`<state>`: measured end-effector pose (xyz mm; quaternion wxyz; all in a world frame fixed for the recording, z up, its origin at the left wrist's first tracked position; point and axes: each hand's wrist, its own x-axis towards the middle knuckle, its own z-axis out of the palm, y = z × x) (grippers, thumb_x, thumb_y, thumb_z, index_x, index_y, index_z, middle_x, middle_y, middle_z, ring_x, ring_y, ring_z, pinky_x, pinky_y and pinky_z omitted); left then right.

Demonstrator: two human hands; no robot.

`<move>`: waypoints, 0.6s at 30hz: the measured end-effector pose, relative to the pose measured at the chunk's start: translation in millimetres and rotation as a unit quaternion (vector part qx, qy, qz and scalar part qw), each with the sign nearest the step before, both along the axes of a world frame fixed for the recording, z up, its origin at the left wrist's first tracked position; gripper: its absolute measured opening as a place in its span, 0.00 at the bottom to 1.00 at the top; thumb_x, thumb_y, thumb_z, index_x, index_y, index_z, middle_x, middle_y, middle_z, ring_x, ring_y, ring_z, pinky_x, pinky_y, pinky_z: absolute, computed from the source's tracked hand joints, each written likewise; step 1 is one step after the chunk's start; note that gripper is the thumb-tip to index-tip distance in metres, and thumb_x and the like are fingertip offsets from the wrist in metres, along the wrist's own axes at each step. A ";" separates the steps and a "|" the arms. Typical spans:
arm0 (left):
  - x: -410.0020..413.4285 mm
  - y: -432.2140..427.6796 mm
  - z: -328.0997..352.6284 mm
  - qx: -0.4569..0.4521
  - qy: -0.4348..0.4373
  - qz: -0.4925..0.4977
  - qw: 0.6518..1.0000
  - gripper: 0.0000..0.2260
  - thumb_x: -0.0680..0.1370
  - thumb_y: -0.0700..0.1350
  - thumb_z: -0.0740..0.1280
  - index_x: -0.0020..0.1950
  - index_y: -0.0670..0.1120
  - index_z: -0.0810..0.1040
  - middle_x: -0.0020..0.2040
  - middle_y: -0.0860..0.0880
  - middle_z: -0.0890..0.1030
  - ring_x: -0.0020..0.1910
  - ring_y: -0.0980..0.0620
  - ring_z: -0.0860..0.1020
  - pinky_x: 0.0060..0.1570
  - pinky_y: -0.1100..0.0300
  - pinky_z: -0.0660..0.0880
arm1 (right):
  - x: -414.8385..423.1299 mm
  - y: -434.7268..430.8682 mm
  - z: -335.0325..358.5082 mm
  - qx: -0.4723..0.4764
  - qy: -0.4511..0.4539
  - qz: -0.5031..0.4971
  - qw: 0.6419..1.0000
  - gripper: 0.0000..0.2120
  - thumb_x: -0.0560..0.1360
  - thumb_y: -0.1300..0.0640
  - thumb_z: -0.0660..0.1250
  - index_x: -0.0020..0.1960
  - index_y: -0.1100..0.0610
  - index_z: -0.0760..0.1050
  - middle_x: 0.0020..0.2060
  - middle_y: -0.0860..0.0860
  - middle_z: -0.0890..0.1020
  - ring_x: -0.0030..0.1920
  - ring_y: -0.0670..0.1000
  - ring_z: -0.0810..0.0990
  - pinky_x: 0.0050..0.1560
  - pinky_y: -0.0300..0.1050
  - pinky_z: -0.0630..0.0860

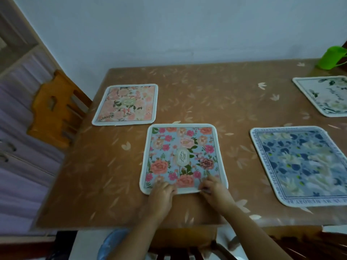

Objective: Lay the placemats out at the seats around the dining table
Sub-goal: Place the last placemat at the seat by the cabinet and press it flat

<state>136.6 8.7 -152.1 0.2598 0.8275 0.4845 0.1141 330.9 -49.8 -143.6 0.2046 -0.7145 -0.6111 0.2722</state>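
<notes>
Currently I see four placemats lying flat on the dining table (105,166), which is covered with a brown leaf-printed cloth. Landmark: the rose placemat (183,158), square with rounded corners, pale border, blue ground, pink and coral roses, oval label at centre. It lies near the table's front edge.

Left hand (162,194): on the landmark's near-left corner, fingers curled over the border, apparently gripping it. Right hand (214,188): on the near edge toward the right corner, fingertips pinching the border.

Beyond and left of the landmark: a peach floral placemat (125,105), apart from it. Right of the landmark: a blue floral placemat (300,166) with lettering round its border. Beyond that one: a white leaf-print placemat (326,94), cut by the frame edge. Farther right-rear: a green cup (331,58). Left of the landmark, off the table: a wooden chair (56,107).
</notes>
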 end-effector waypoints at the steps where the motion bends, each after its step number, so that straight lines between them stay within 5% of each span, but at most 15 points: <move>1: -0.7 -2.1 -2.4 0.000 0.014 0.001 1.000 0.08 0.77 0.42 0.61 0.49 0.42 0.78 0.52 0.44 0.78 0.63 0.46 0.69 0.68 0.56 0.54 | 0.9 -2.5 -1.3 -0.009 -0.004 -0.002 1.000 0.03 0.71 0.61 0.67 0.45 0.60 0.77 0.48 0.56 0.76 0.52 0.55 0.73 0.52 0.46 0.72; 6: -6.9 -7.5 -12.5 0.012 0.079 0.009 0.997 0.13 0.76 0.51 0.63 0.58 0.48 0.72 0.64 0.49 0.71 0.72 0.48 0.56 0.68 0.54 0.57 | 1.7 -9.4 -7.0 -0.013 -0.053 0.003 0.999 0.07 0.72 0.59 0.65 0.49 0.59 0.76 0.50 0.55 0.76 0.54 0.56 0.73 0.53 0.51 0.73; 11: -14.5 0.7 -14.8 0.027 0.075 -0.003 0.997 0.08 0.75 0.49 0.65 0.51 0.47 0.75 0.62 0.49 0.72 0.71 0.49 0.59 0.66 0.53 0.59 | 2.4 -12.5 -10.5 -0.030 -0.097 0.010 0.995 0.12 0.73 0.56 0.62 0.56 0.56 0.72 0.55 0.53 0.74 0.56 0.55 0.71 0.52 0.49 0.72; 18: -17.1 -5.6 -17.7 0.021 0.053 0.014 0.998 0.05 0.75 0.47 0.65 0.47 0.46 0.76 0.64 0.48 0.73 0.71 0.49 0.60 0.66 0.52 0.59 | 0.7 -22.1 -13.9 -0.023 -0.098 -0.012 0.995 0.09 0.72 0.56 0.62 0.51 0.56 0.74 0.54 0.52 0.75 0.56 0.54 0.71 0.53 0.47 0.69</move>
